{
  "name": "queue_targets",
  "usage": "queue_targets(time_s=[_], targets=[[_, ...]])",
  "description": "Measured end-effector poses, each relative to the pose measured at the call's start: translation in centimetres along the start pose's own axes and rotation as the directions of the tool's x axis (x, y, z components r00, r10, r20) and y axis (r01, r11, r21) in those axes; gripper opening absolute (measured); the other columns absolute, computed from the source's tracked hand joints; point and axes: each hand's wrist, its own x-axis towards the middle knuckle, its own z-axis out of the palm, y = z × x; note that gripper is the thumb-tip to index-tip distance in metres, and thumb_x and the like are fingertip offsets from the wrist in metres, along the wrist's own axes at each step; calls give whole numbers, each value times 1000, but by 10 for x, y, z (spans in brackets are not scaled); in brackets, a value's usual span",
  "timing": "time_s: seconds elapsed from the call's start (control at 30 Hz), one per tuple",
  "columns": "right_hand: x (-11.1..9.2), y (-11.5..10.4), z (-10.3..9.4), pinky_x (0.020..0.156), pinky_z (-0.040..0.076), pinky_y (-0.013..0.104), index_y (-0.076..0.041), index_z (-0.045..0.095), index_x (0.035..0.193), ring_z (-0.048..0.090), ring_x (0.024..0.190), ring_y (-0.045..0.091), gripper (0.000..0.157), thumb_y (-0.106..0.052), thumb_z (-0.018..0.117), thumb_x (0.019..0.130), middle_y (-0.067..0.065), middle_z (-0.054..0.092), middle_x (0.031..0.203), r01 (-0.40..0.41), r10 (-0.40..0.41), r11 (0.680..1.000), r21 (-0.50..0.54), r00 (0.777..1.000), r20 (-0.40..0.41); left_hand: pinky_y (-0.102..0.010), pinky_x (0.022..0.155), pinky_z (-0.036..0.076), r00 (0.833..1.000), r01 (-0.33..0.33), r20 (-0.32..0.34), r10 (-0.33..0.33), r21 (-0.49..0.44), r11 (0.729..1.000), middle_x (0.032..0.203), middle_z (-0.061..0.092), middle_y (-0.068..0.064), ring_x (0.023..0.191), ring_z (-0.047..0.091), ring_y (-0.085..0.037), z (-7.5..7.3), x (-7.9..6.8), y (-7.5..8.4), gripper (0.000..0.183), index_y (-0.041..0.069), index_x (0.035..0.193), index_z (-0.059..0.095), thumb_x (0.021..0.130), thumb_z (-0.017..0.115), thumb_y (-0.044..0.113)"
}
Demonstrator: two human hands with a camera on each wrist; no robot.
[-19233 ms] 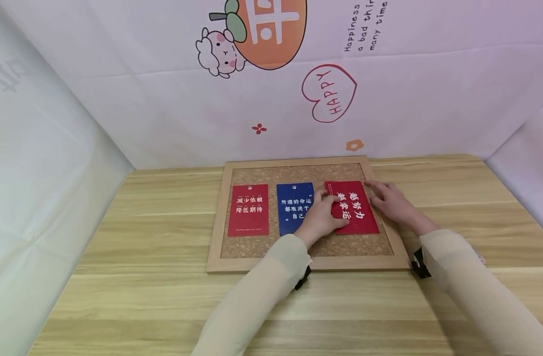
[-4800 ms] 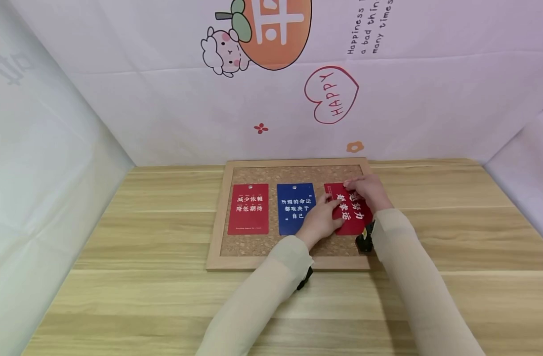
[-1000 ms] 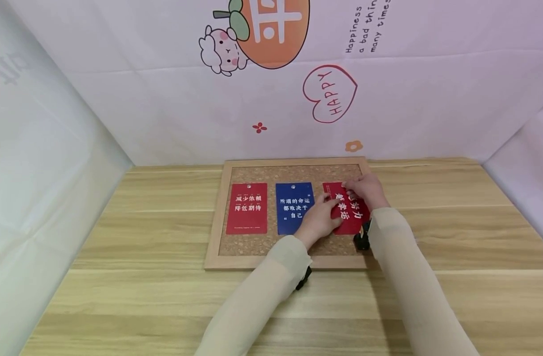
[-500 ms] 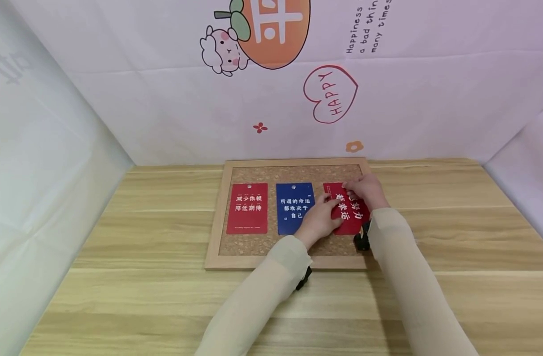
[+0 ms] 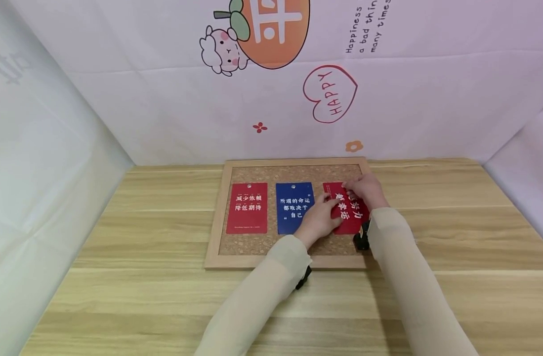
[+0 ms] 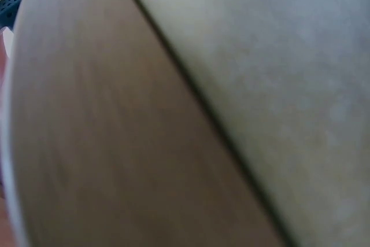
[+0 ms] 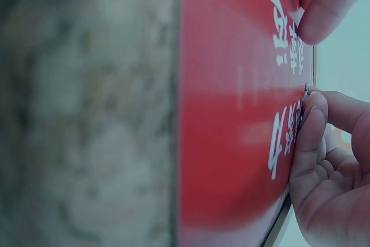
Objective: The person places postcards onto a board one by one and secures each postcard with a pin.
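A red card (image 5: 349,228) with white characters lies on the right part of a wood-framed cork board (image 5: 289,173). My left hand (image 5: 317,219) rests over its left side, fingers spread and fingertips on the card. At the card's top edge, my right hand (image 5: 368,192) pinches a small pushpin (image 7: 306,89) between thumb and forefinger. In the right wrist view the pin's thin point shows right at the card's face. The blue card (image 5: 289,225), partly behind my left hand, and another red card (image 5: 247,220) are each fixed by a silver pin at the top.
The board lies on a light wooden table (image 5: 133,277), its far edge near a white printed cloth (image 5: 178,113). More white cloth hangs at the left and right sides. The left wrist view holds mostly a blurred wooden frame edge (image 6: 127,143).
Since the oldest frame, my right hand has moved from the card's right edge to its top edge. Over the last second both hands and the card stay practically still.
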Motion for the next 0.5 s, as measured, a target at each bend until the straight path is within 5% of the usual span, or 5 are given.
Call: queue_targets(time_s=[0.5], targets=[[-2,0,-1,58,45,17,9,61,115,54,54,0,32,-15,52,96,-12,55,55,15,-15,1000,-2,1000,10,-31,107,41,1000,-14,6,14,-10,1000,155,30,-2,136,43,-20,-1,-1,0,54,21,144,44,93,61,29]])
